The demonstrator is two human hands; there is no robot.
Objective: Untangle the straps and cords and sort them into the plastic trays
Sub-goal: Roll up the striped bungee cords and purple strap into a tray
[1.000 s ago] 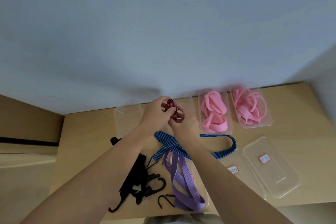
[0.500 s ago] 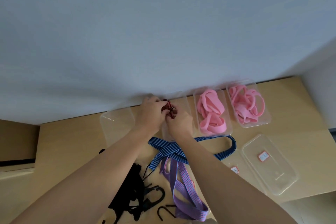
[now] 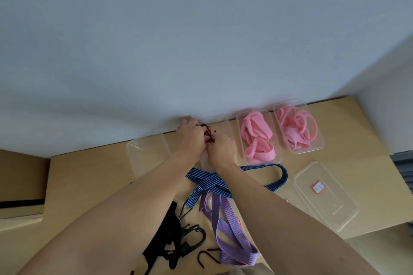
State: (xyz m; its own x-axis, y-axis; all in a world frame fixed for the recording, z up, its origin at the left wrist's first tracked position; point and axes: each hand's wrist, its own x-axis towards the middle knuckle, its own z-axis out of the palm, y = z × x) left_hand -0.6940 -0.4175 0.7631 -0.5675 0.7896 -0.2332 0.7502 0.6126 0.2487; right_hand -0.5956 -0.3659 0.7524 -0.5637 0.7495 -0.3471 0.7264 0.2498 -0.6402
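Observation:
My left hand [image 3: 190,137] and my right hand [image 3: 222,148] meet at the table's back, both gripping a bunched red-and-black striped cord [image 3: 208,135] over a clear tray [image 3: 221,121] by the wall. A blue striped strap [image 3: 271,182] loops across the table under my right forearm. A purple striped strap [image 3: 225,234] lies nearer me, crossing under the blue one. Black straps with hooks [image 3: 178,243] sit in a tangle at the front left. Two trays to the right hold pink bands [image 3: 258,138] and thinner pink bands [image 3: 295,129].
A clear tray [image 3: 143,154] stands left of my hands. Clear lids with red labels [image 3: 326,194] lie at the right front. A grey wall runs right behind the trays. A brown surface and a lower ledge lie to the left.
Both hands have moved the red-and-black cord farther back toward the wall, over the tray. The view has shifted, so the table sits lower right in frame.

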